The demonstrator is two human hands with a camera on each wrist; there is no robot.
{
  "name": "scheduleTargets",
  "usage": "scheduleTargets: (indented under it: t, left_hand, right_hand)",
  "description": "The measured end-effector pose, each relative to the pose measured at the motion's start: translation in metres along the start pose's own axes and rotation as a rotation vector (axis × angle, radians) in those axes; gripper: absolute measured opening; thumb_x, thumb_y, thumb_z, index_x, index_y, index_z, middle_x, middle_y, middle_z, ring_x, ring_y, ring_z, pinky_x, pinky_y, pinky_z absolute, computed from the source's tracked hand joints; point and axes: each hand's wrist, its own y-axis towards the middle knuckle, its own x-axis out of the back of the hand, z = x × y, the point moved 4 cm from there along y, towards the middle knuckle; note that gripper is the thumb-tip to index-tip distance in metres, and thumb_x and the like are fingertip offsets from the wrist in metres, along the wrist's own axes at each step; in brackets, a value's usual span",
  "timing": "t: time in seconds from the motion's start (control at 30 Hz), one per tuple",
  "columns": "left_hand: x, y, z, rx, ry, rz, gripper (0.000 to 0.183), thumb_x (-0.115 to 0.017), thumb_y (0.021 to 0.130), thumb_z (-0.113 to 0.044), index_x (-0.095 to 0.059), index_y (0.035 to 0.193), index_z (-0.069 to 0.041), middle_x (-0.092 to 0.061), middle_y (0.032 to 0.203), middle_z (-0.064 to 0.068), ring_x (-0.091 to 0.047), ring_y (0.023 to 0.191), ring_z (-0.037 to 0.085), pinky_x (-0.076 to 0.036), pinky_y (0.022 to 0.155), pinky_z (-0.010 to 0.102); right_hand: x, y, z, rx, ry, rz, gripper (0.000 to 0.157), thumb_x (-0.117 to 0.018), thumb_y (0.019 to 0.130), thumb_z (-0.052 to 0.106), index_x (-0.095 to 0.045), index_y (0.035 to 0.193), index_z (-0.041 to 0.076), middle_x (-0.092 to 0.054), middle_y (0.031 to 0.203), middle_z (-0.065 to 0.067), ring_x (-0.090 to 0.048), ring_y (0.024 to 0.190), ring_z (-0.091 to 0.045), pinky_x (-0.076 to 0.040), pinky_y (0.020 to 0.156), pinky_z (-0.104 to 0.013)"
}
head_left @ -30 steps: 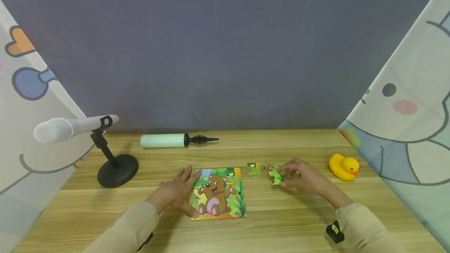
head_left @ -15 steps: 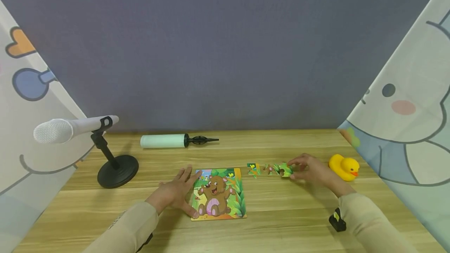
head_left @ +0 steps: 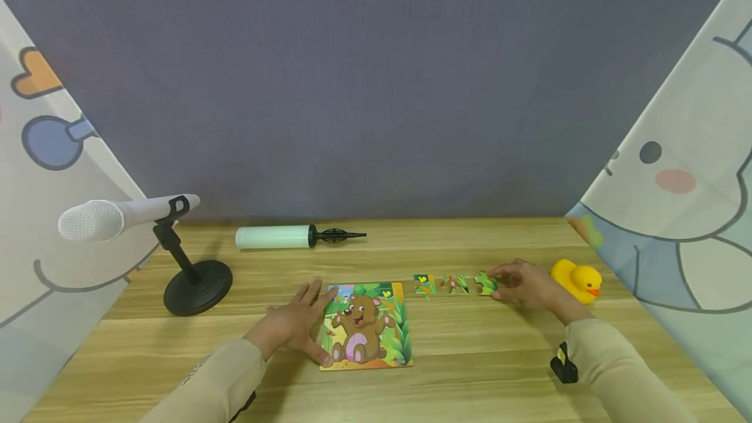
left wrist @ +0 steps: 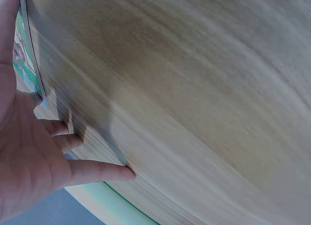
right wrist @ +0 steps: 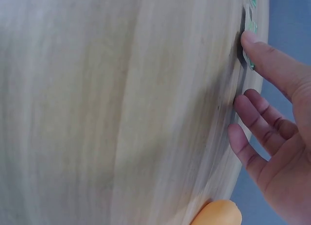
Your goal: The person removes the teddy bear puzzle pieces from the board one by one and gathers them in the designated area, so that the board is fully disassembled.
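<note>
A square puzzle (head_left: pixel 365 325) with a brown bear picture lies on the wooden table. At its left edge rests my left hand (head_left: pixel 296 322), fingers spread, thumb and index finger touching the board; in the left wrist view this hand (left wrist: pixel 29 152) has its fingers extended over the wood. To the right, my right hand (head_left: pixel 525 286) pinches a green puzzle piece (head_left: pixel 485 283) at its right side. The right wrist view shows the thumb of this hand (right wrist: pixel 286 123) on the piece; the index finger is hidden there. Two loose pieces, one with a yellow bird (head_left: pixel 424 284) and one brown-green (head_left: pixel 455 284), lie between.
A yellow rubber duck (head_left: pixel 577 281) sits just right of my right hand. Toward the back lies a hand pump (head_left: pixel 276 237) with a black nozzle. A white microphone (head_left: pixel 126 214) on a black stand (head_left: pixel 198 286) stands at the left. A grey panel (head_left: pixel 376 83) borders the back.
My right hand has moved right and slightly back, bringing the green piece from beside the brown-green one to the row's right end and turning it. My left hand has stayed in place.
</note>
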Motion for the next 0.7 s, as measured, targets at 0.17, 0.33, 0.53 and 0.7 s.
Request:
scheduleTargets:
  t: [0.17,0.33,0.53,0.7]
  left_hand:
    - [0.0,0.0,0.0,-0.001,-0.008,-0.003,0.13,-0.092,0.063,-0.052,-0.019,0.163,-0.012,-0.007,0.167,0.025,-0.009,0.152,0.048,-0.015,0.093,0.091]
    - [0.0,0.0,0.0,-0.006,-0.007,-0.006,0.129,-0.091,0.064,-0.053,-0.02,0.163,-0.012,-0.008,0.167,0.025,-0.009,0.152,0.048,-0.016,0.093,0.091]
    - [0.0,0.0,0.0,-0.01,-0.013,-0.005,0.129,-0.091,0.064,-0.053,-0.019,0.163,-0.012,-0.007,0.167,0.025,-0.009,0.152,0.047,-0.015,0.093,0.091]
    - [0.0,-0.001,0.0,-0.009,-0.018,-0.001,0.129,-0.091,0.064,-0.052,-0.018,0.163,-0.012,-0.006,0.167,0.026,-0.008,0.152,0.048,-0.015,0.093,0.091]
  right_hand:
    - [-0.002,0.001,-0.003,0.005,-0.011,0.006,0.043,-0.085,0.084,0.025,-0.073,0.119,0.003,-0.061,0.098,-0.006,-0.059,0.085,-0.02,-0.051,0.073,-0.036]
    - [-0.002,0.002,-0.002,0.001,-0.028,0.024,0.049,-0.084,0.085,0.027,-0.07,0.125,0.003,-0.061,0.1,-0.006,-0.059,0.087,-0.021,-0.051,0.074,-0.038]
    - [-0.003,0.002,0.013,0.037,-0.031,-0.002,0.048,-0.084,0.085,0.025,-0.069,0.124,0.003,-0.063,0.104,-0.011,-0.064,0.09,-0.026,-0.056,0.077,-0.046]
    - [-0.008,0.003,0.035,0.059,-0.015,-0.041,0.043,-0.082,0.087,0.026,-0.07,0.122,0.003,-0.065,0.108,-0.012,-0.065,0.092,-0.027,-0.057,0.077,-0.047]
